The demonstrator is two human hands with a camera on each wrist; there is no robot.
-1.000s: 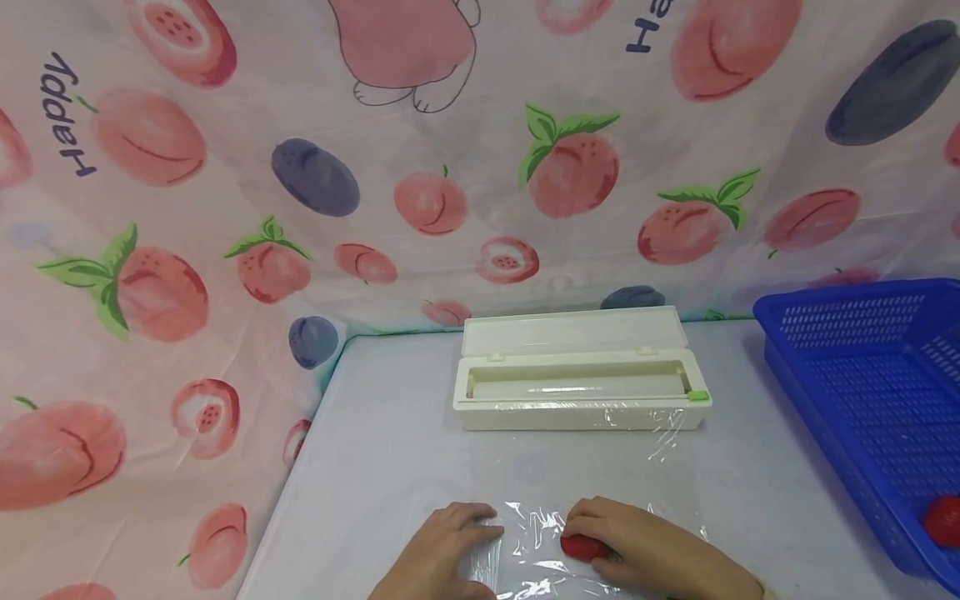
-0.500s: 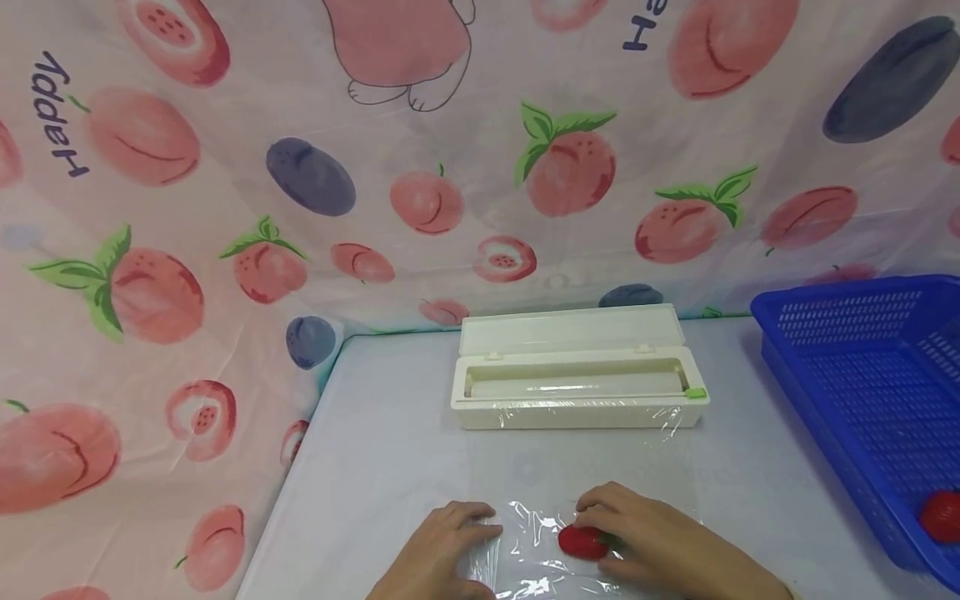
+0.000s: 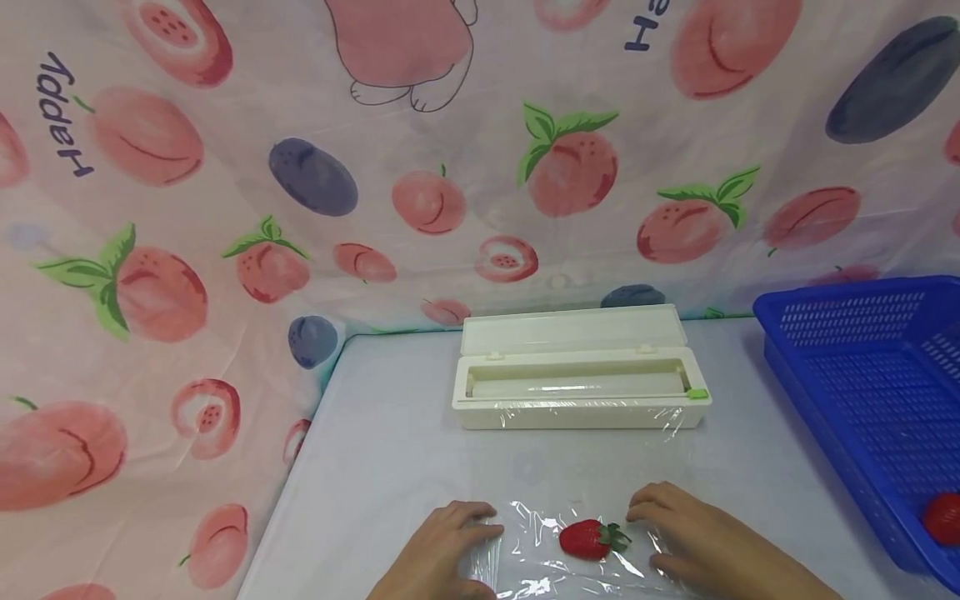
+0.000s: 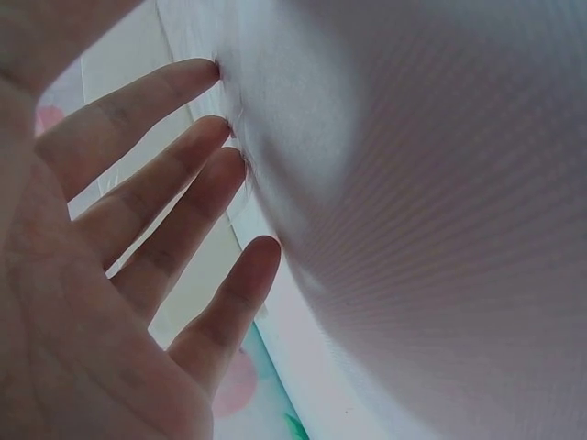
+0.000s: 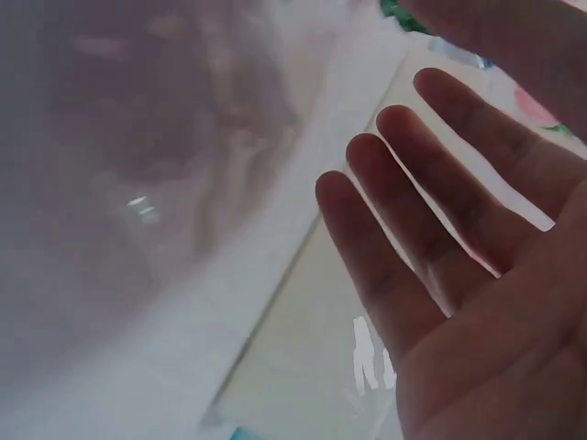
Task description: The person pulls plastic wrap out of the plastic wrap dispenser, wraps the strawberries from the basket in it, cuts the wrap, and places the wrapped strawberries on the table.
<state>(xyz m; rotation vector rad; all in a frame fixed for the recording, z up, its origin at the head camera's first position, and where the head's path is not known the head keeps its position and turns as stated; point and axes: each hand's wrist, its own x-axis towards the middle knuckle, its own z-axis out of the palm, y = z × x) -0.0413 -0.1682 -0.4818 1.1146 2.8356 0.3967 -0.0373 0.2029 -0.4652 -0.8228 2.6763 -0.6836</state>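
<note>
A red strawberry [image 3: 583, 540] with green leaves lies on its side on a sheet of clear plastic wrap [image 3: 540, 575] at the front of the table. The wrap runs back to a cream wrap dispenser [image 3: 577, 417], whose lid stands raised. My left hand [image 3: 442, 550] rests on the wrap's left side, fingers spread and fingertips touching it; the left wrist view shows nothing in its grasp. To the strawberry's right, apart from it, is my right hand [image 3: 701, 537], with loosely bent fingers. Its palm [image 5: 514, 339] holds nothing, and a bit of green leaf shows beyond the thumb.
A blue plastic basket [image 3: 817, 450] stands at the right, with a red fruit [image 3: 943, 518] in its near part. A small green slider [image 3: 697, 394] sits at the dispenser's right end. Fruit-printed cloth [image 3: 435, 275] hangs behind and left of the white table [image 3: 375, 417].
My right hand has let go of the strawberry and moved off to the right, leaving it on the wrap with its leaves uncovered. The left hand has stayed in place.
</note>
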